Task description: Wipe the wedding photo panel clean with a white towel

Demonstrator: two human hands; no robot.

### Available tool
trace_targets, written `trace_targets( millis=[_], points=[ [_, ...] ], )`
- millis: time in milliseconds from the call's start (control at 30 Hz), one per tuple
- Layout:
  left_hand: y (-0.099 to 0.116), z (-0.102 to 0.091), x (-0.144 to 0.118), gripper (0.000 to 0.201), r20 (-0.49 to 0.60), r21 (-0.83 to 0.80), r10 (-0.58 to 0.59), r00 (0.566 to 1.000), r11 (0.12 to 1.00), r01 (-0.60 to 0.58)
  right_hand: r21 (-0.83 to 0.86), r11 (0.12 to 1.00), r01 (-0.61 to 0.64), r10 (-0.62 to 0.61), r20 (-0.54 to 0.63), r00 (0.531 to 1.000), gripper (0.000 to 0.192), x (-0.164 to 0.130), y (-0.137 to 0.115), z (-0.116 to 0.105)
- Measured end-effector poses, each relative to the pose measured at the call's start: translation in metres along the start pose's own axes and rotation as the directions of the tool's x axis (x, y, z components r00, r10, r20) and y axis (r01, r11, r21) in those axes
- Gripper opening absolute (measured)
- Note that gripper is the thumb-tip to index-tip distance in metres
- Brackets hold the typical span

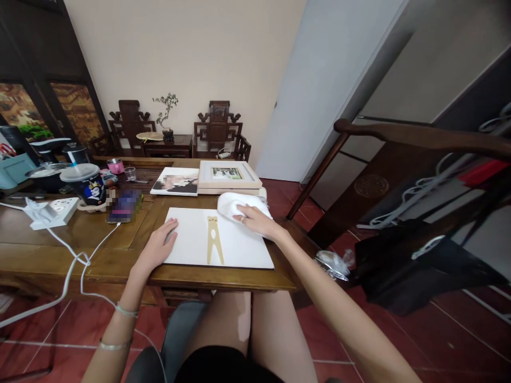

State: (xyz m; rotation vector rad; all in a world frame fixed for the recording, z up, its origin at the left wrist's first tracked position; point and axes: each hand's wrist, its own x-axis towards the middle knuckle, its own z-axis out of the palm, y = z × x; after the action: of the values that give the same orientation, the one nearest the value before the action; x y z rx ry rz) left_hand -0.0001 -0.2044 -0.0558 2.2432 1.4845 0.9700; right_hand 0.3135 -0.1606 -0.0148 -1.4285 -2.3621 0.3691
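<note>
A white board lies flat at the near edge of the wooden table, with a tan wooden stand piece fixed down its middle. My left hand rests flat on the board's left edge, fingers slightly apart, holding nothing. My right hand presses on a white cloth at the board's upper right corner, fingers curled over the cloth.
Behind the board lie a framed picture and a photo print. To the left stand a lidded cup, a phone, and a power strip with white cables. A dark wooden chair stands to the right.
</note>
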Motion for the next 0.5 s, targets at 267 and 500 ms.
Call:
trace_targets(
  millis=[267,500],
  points=[
    [0.0,0.001,0.0,0.044,0.006,-0.002,0.006,1.0,1.0,-0.006,-0.068,0.991,0.113,-0.103,0.133,0.986,0.014,-0.064,-0.04,-0.007],
    [0.002,0.001,0.0,0.046,0.001,-0.004,0.009,1.0,1.0,-0.009,0.06,0.994,0.095,-0.11,0.345,0.932,0.021,-0.134,-0.076,-0.037]
  ],
)
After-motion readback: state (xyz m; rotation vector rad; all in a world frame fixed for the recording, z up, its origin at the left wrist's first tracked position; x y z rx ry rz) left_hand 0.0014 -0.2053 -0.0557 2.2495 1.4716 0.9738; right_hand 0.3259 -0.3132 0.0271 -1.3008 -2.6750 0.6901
